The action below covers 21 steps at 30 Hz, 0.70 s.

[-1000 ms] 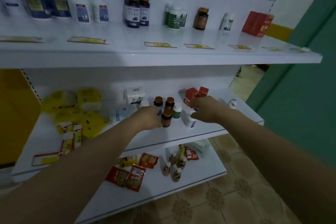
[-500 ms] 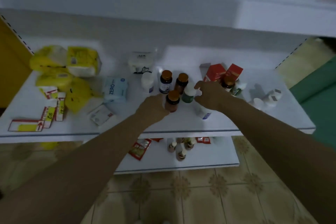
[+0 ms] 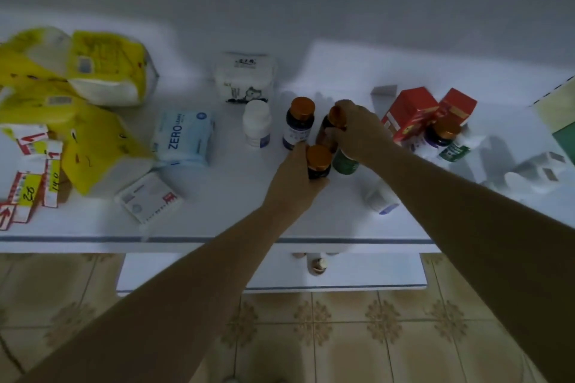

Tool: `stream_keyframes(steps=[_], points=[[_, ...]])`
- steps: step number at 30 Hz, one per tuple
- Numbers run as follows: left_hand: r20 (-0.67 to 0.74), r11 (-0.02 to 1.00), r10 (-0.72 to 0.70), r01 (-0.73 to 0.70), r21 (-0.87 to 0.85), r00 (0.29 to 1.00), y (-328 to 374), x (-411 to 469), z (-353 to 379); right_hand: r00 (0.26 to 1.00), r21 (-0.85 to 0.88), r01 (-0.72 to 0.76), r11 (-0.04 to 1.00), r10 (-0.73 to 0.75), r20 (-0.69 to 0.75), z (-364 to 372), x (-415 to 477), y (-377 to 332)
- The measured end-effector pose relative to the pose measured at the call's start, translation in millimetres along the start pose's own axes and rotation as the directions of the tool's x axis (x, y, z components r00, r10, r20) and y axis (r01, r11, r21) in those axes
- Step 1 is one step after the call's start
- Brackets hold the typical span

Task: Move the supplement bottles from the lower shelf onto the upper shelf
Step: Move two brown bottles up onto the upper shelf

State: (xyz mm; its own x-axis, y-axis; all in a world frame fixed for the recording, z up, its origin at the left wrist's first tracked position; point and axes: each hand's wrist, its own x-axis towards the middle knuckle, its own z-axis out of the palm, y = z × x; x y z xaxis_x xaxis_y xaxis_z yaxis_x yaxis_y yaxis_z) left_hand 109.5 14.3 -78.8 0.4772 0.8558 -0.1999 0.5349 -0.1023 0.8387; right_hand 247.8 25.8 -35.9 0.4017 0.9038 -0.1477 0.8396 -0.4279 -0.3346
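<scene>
Since half a second earlier, the right hand point(image 3: 361, 134) had shifted onto a brown bottle point(image 3: 325, 135), fingers curled round its orange cap; the left hand point(image 3: 294, 183) gripped the nearer orange-capped bottle point(image 3: 318, 162). Both stood upright, caps up, on the lower shelf point(image 3: 217, 221).

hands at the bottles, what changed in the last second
The right hand shifted left and back and took hold of the rear orange-capped bottle. The left hand stays round the front bottle. Both bottles still stand on the shelf.
</scene>
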Motion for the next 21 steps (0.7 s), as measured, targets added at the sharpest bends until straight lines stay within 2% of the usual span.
stream_keyframes(steps=[4,7,11,14,17,19,21], points=[[-0.044,0.993,0.023,-0.028,-0.111,0.999,-10,1,3,0.99,0.097,0.018,0.995,-0.004,-0.142,14,0,-2],[-0.025,0.982,-0.008,0.003,-0.188,1.0,-8,1,-2,0.987,0.219,-0.019,0.976,0.054,-0.154,5,-1,-6],[-0.107,0.939,-0.1,0.058,-0.339,0.989,-2,-8,-19,0.98,0.315,-0.045,0.948,0.104,-0.173,-34,-19,-10],[-0.103,0.855,-0.145,0.072,-0.514,0.984,14,-27,-42,0.985,0.351,-0.051,0.935,0.104,-0.135,-64,-43,-12],[0.001,0.697,-0.182,0.13,-0.705,0.983,36,-52,-68,0.992,0.494,-0.069,0.867,0.113,-0.058,-87,-75,-18],[0.07,0.603,-0.135,0.138,-0.786,0.988,56,-72,-86,0.995,0.579,-0.066,0.813,0.099,-0.025,-101,-99,-24],[0.097,0.566,-0.048,0.107,-0.817,0.994,75,-93,-103,0.997,0.622,-0.048,0.782,0.073,-0.015,-116,-124,-35]])
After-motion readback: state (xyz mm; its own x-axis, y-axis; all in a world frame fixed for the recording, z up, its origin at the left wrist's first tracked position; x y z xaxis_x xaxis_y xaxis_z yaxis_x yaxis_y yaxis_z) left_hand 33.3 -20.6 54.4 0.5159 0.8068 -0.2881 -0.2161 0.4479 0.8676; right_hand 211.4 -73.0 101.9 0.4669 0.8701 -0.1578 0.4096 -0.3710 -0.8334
